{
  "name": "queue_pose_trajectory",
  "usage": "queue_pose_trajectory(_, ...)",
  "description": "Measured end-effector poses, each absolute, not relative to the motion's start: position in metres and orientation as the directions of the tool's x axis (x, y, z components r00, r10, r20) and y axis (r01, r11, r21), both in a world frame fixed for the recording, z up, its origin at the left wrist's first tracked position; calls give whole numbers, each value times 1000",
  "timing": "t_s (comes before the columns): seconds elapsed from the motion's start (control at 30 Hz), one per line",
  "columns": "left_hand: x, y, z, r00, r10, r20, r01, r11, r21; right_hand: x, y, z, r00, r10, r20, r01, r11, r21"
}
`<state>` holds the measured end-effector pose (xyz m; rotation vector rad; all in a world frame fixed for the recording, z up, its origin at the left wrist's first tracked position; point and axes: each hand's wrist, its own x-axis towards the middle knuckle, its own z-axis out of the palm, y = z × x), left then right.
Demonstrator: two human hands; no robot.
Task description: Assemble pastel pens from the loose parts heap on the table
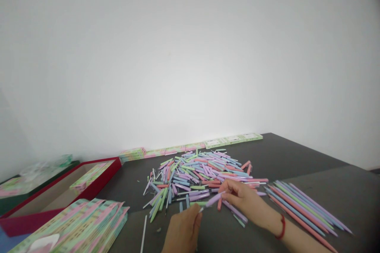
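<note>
A heap of pastel pen parts (198,174) in purple, blue, green and pink lies on the dark table (297,162). My right hand (246,199) is closed in a pinch on a purple pen piece (214,199) at the heap's near edge. My left hand (182,231) is closed just below it, its fingertips pinching what looks like a thin refill tip that meets the purple piece. A red band circles my right wrist. A row of assembled long pens (303,209) lies to the right of my right arm.
A stack of pink and green printed cards (77,225) sits at the near left. A red tray (56,193) behind it holds a few more cards. Flat card packs (192,147) line the wall. A loose white refill (144,233) lies near my left hand.
</note>
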<state>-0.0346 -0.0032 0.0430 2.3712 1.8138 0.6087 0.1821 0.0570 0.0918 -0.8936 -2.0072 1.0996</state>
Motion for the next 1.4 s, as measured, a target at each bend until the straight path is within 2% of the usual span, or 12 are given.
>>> queue_pose_trajectory(0.23, -25, -10, 58, 250, 951, 181, 922, -291, 257, 162, 48, 70, -500, 838, 218, 353, 427, -832)
queue_pose_trajectory(0.47, -24, -12, 61, 263, 956, 127, 914, -289, 284, 157, 40, 68, -505, 829, 240, 432, 484, -761)
queue_pose_trajectory(0.6, -23, -13, 63, 263, 960, 95, 922, -279, 268, 159, 39, 69, -507, 820, 266, 522, 538, -662)
queue_pose_trajectory(0.77, -21, -14, 70, 275, 959, 66, 923, -282, 263, 159, 41, 62, -570, 759, 315, 615, 648, -449)
queue_pose_trajectory(0.9, -21, -14, 71, 264, 964, 38, 932, -266, 247, 160, 41, 63, -601, 758, 252, 676, 651, -345)
queue_pose_trajectory(1.1, -21, -13, 68, 278, 960, 44, 920, -279, 276, 169, 34, 81, -691, 665, 283, 519, 730, -445)
queue_pose_trajectory(1.27, -21, -13, 66, 277, 961, 25, 934, -275, 229, 165, 37, 76, -694, 679, 239, 565, 720, -403)
queue_pose_trajectory(1.4, -20, -10, 64, 300, 954, 23, 932, -298, 207, 162, 38, 71, -681, 719, 139, 585, 649, -486)
